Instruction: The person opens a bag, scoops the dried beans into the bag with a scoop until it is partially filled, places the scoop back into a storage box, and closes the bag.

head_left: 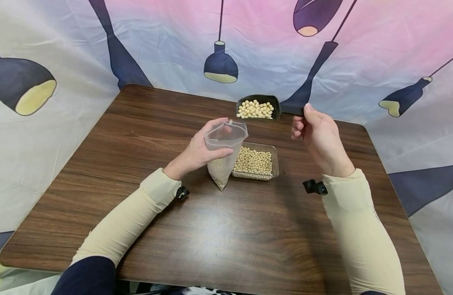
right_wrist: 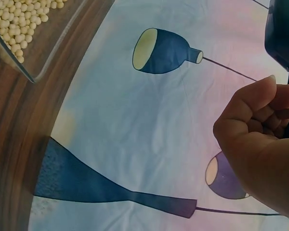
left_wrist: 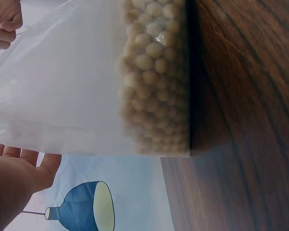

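Note:
My left hand (head_left: 200, 149) holds a clear plastic bag (head_left: 226, 141) upright by its upper part, thumb on the near side and fingers behind. The bag's mouth gapes, and soybeans (left_wrist: 154, 82) fill its lower end, which hangs close over the table in the left wrist view. My right hand (head_left: 320, 137) grips the handle of a black scoop (head_left: 276, 102), thumb along the top. Heaped with soybeans, the scoop is raised to the upper right of the bag. Behind the bag, partly covered by it, a clear plastic tray (head_left: 276, 164) contains more soybeans (head_left: 254, 162).
The brown wooden table (head_left: 167, 241) reaches to a fabric backdrop (head_left: 167, 53) printed with lamps. Dark wrist cameras are strapped at both cuffs, one at the right wrist (head_left: 315, 187). The right arm casts a shadow across the table.

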Motion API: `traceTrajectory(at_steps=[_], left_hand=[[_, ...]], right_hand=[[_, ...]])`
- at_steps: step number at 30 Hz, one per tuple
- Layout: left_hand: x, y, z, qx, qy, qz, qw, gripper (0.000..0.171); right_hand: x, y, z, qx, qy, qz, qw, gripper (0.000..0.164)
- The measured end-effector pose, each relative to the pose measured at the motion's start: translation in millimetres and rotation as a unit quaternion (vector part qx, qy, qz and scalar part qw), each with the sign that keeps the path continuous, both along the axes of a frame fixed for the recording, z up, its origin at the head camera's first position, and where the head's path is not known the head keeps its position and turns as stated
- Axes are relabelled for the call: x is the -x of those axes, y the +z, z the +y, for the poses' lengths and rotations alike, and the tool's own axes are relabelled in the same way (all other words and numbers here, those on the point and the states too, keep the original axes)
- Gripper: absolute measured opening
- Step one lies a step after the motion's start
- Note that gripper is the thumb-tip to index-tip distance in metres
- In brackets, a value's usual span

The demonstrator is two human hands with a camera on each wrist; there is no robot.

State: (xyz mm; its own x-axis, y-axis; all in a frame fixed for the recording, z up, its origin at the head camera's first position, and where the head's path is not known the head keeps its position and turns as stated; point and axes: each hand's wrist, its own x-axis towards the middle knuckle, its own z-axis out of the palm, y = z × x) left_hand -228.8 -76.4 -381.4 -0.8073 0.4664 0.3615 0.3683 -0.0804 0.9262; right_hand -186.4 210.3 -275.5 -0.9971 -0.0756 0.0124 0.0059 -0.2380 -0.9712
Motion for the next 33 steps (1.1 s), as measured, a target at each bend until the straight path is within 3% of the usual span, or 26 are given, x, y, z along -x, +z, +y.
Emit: traceTrajectory(at_steps=[15, 26, 33], left_hand=[[-0.2, -1.7, 1.1, 0.004, 0.001, 0.0, 1.0, 0.074], [-0.3, -2.8, 1.0, 0.008, 0.005, -0.004, 1.0, 0.073], [1.2, -4.2, 1.7, 0.001, 0.002, 0.015, 0.9999, 0.073]], right_hand=[[-1.4, 8.2, -0.4, -0.041, -0.024, 0.047, 0.998, 0.036], [-0.2, 7.7, 0.4, -0.033, -0.041, 0.059, 0.997, 0.037], [-0.4, 8.7, 0.6, -0.028, -0.046, 0.078, 0.995, 0.035]])
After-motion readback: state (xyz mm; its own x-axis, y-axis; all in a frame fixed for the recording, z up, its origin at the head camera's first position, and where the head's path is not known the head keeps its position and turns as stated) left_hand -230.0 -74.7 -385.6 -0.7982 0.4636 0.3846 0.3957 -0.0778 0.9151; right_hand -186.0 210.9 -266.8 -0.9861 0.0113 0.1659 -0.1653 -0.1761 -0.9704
